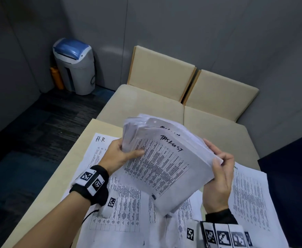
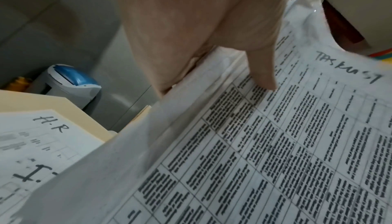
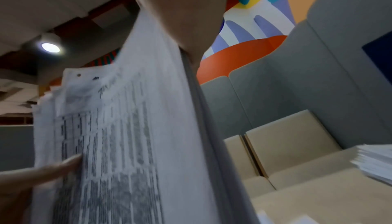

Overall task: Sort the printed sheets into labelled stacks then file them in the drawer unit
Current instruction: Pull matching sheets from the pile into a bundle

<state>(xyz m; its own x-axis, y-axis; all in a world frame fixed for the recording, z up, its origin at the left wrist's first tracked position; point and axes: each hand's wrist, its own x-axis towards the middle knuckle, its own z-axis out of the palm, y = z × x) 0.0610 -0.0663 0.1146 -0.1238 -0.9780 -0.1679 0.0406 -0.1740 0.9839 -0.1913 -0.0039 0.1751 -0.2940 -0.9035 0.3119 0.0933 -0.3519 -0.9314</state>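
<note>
Above the pale wooden surface (image 1: 85, 140) we hold one thick bundle of white printed sheets (image 1: 164, 163) in mid-air, tilted, its top page a ruled table with a handwritten heading. Our left hand (image 1: 118, 156) clasps the bundle's left edge, thumb laid flat across the top page; our right hand (image 1: 218, 178) clasps the right edge, its grip narrow, fingers curled over the corner. Both wrists wear black bands with square black-and-white markers.

Under the bundle, sheets lie spread over the surface: we count at least three groups, the far-left sheet marked "H.R" (image 1: 100, 139), table pages in the middle, dense text pages at the right (image 1: 250, 197).

Beyond the surface stand two beige seat cushions with two beige back cushions (image 1: 161, 76). One grey bin with a blue lid (image 1: 75, 67) sits in the corner on dark carpet, grey panel walls around.
</note>
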